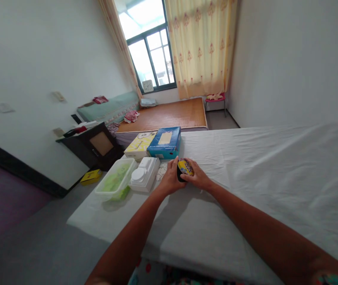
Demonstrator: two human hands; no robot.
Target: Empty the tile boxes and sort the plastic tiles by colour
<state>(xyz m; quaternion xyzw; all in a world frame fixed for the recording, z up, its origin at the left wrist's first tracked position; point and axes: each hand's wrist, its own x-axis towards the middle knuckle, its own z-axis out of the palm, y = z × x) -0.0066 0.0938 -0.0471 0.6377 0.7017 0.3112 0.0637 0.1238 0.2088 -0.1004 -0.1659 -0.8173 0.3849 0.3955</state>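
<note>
My left hand (169,179) and my right hand (199,177) are closed around a small black and yellow patterned object (185,167), just above the white-covered table. Its yellow, printed side faces up on the right, and a black part shows beside my left fingers. I cannot make out exactly what kind of thing it is, since fingers cover its edges. Left of my left hand lies a flat, pale patterned item (162,171), partly hidden by that hand. Beyond my fingers stands a blue box (171,145).
On the table's left side are a white box with round white pieces (144,176), a clear plastic tub with green contents (115,179) and a yellow and white box (137,146). White cloth (264,170) covers the table. A bed (171,113) stands beyond.
</note>
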